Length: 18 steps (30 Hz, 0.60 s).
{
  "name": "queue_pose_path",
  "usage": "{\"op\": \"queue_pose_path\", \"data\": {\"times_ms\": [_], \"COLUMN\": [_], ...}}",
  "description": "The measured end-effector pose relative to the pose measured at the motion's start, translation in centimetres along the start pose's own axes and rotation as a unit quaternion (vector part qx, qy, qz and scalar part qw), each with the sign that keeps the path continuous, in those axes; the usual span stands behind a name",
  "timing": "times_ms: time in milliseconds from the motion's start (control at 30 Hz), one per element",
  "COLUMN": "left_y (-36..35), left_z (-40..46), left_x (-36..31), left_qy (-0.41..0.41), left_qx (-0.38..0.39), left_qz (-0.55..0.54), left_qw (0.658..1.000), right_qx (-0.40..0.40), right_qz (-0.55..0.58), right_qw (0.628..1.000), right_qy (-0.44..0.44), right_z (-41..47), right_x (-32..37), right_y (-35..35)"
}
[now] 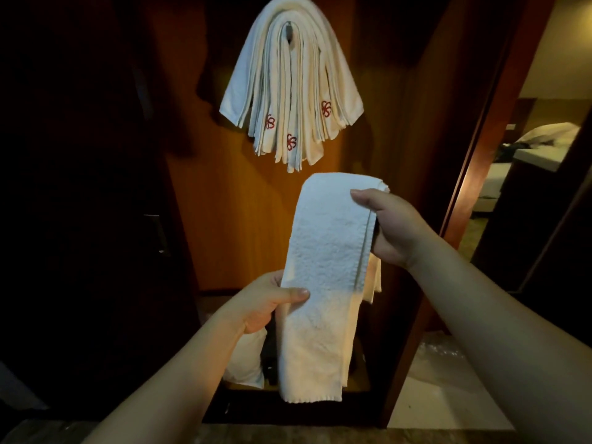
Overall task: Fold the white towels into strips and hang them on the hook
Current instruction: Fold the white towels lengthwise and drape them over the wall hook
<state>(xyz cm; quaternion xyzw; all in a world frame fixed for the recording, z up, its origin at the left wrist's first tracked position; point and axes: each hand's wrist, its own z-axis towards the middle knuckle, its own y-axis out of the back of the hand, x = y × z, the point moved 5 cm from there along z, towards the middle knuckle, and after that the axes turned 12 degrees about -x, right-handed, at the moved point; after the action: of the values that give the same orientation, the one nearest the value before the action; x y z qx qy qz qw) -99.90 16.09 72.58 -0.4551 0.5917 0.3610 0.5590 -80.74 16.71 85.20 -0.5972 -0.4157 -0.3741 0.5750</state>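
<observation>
Both hands hold 1 white towel strip (pixel 323 283) directly below the hook (pixel 288 30), in front of the wooden panel (pixel 224 203). Right hand (pixel 389 227) grips the strip near its top fold, thumb lying across the front face, fingers curled behind the right edge. Left hand (pixel 267 302) pinches the strip's left edge lower down, thumb on front, fingers behind. The strip is folded over at the top, draped; front layer hangs down past the left hand to a stitched hem, a shorter back layer shows behind at the right edge. Above it, a thick bundle of hung towels (pixel 290 91) drapes over the hook, fanned out both sides, 3 red embroidered logos (pixel 326 108) visible near the lower ends. The held strip's top sits just below the bundle's lowest tips, not touching. Left of the hook, dark door with a metal handle (pixel 158 233). Right of the hook, a doorway opens to a room with a bed (pixel 541 136).
</observation>
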Motion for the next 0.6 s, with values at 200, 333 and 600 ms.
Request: {"op": "queue_pose_path", "data": {"times_ms": [200, 333, 600], "left_y": [0.9, 2.0, -5.6], "left_z": [-0.1, -0.9, -4.8], "left_x": [0.2, -1.7, -8.6], "left_qy": [-0.03, -0.123, -0.282], "left_qx": [-0.081, -0.3, -0.184], "left_qz": [-0.044, -0.046, -0.096], "left_qw": [0.995, 0.945, 0.937], "right_qx": [-0.071, -0.084, -0.078], "right_qz": [-0.027, -0.07, -0.252], "right_qw": [0.996, 0.991, 0.948], "right_qy": [0.038, 0.078, 0.177], "right_z": [0.5, 0.9, 0.9], "right_x": [3.5, 5.8, 8.8], "right_y": [-1.8, -3.5, -9.6]}}
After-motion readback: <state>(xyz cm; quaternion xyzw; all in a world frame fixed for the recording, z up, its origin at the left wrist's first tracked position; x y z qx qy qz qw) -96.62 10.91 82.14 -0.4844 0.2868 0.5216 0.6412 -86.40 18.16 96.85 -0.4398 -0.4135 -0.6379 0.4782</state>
